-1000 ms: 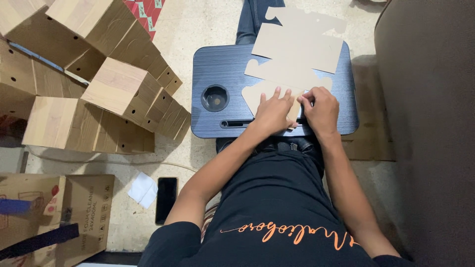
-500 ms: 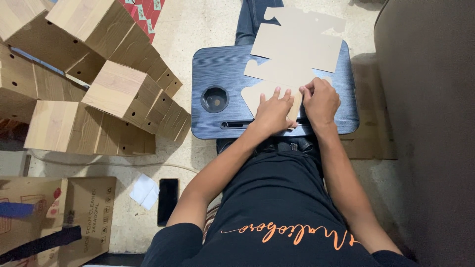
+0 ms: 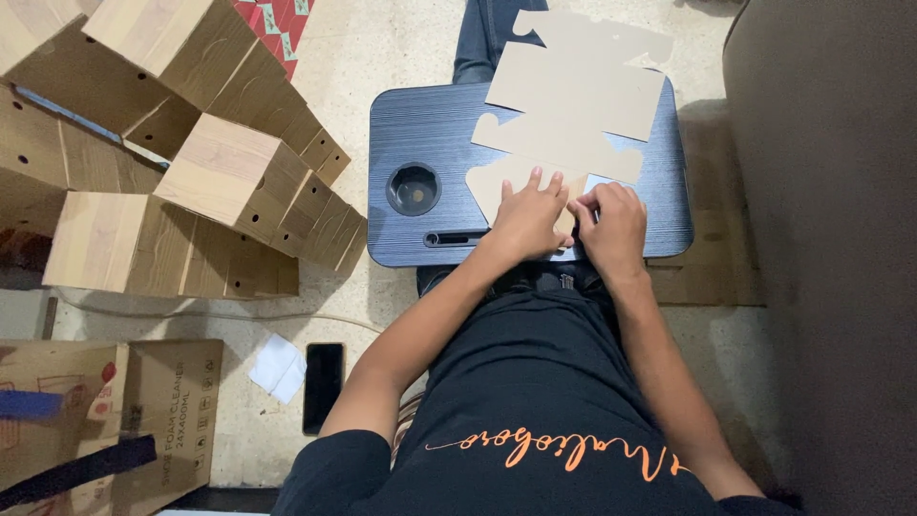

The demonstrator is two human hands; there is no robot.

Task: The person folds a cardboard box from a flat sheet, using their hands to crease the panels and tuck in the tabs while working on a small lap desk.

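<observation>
**Flat card blank on the lap desk: light, bendy, hold it near the fold**

Head view: you're looking straight down at your own lap. The cardboard cutout (image 3: 573,105) lies flat on the dark blue lap desk (image 3: 420,124), its far end hanging past the desk's back edge, its near flap under your hands. Your left hand (image 3: 527,218) is spread palm-down on that near flap, fingers splayed, pressing, not closed round anything. Your right hand (image 3: 611,225) sits just beside it, fingers curled at the flap's edge; looks like a pinch on the card, but I can't tell for sure, the fingertips are hidden.

Handling, as I judge it: thin sheet, v. light, stiff along the flat but creases easily, esp. at the notched tabs. It'll slide on the smooth desk top, so keep one palm down as an anchor. Take hold at a straight edge near the fold line, not at a tab; tabs will likely bend or tear.

Round you: made-up cardboard boxes (image 3: 205,182) piled at left, well apart from the desk; a phone (image 3: 323,387) and a white paper scrap (image 3: 278,367) on the floor near your left elbow.
</observation>
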